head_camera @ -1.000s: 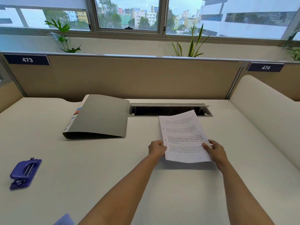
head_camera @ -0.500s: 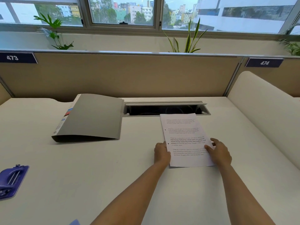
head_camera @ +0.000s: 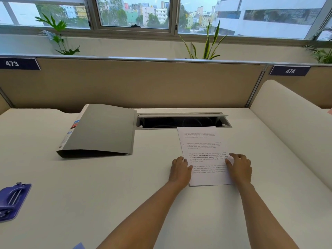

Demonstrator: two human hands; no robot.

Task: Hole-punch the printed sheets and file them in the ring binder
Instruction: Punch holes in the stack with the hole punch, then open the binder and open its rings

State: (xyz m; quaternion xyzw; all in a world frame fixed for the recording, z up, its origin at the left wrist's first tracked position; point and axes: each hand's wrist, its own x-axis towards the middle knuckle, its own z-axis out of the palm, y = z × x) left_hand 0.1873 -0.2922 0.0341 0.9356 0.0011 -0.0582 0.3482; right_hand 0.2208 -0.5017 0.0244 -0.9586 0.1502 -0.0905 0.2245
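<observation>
Head view: office cubicle, smooth off-white matte counter [head_camera: 89,194], tan fabric partition [head_camera: 143,83] behind it, windows above with leafy plants on the sill. A grey metal cable slot [head_camera: 183,121] is cut into the counter near the back.

Thin stack of white printed paper sheets [head_camera: 203,151] lies flat right of centre, long axis running away from the person, top edge touching the slot's front rim, tilted slightly left. Black text paragraphs, some bold lines, readable from the person's side.

Left hand [head_camera: 179,170] rests on the stack's left edge, fingers curled loosely together, thumb on the paper. Right hand [head_camera: 239,168] lies on the right edge, fingers slightly spread and flat on the sheet. No pinch; both press down.

Closed grey cardboard ring binder [head_camera: 100,130] lies flat, left of the slot, coloured-label spine facing left, wedge-shaped. Purple plastic hole punch [head_camera: 12,200] at the far left edge, well apart from the sheets.
</observation>
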